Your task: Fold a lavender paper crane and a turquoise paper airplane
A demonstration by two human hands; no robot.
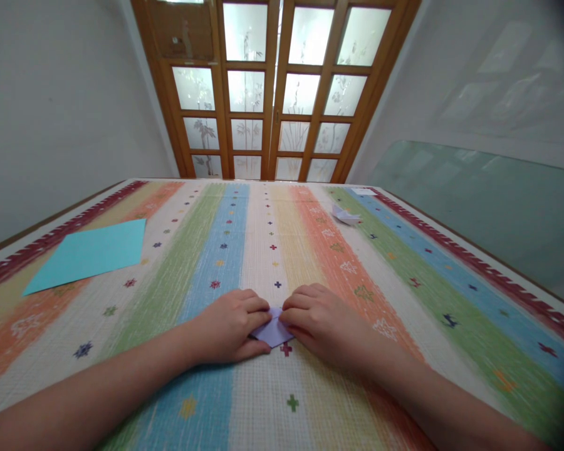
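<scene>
A small folded piece of purple paper [274, 331] lies on the striped tablecloth [258, 407], between my two hands near the middle of the view. My left hand [239, 326] grips its left side, with the thumb along the lower edge and the fingers bent over the top. On the right side, the curled fingers of my right hand [316, 318] pinch and press the paper; that thumb is mostly hidden. Only the paper's middle and its lower point show, since the fingers cover both ends.
To the left lies a flat turquoise sheet of paper [91, 255]. A pale folded paper shape [345, 215] rests at the far right, with a small white slip [364, 191] behind it. Beyond the table stand wood-framed glass doors [271, 119], with walls on both sides.
</scene>
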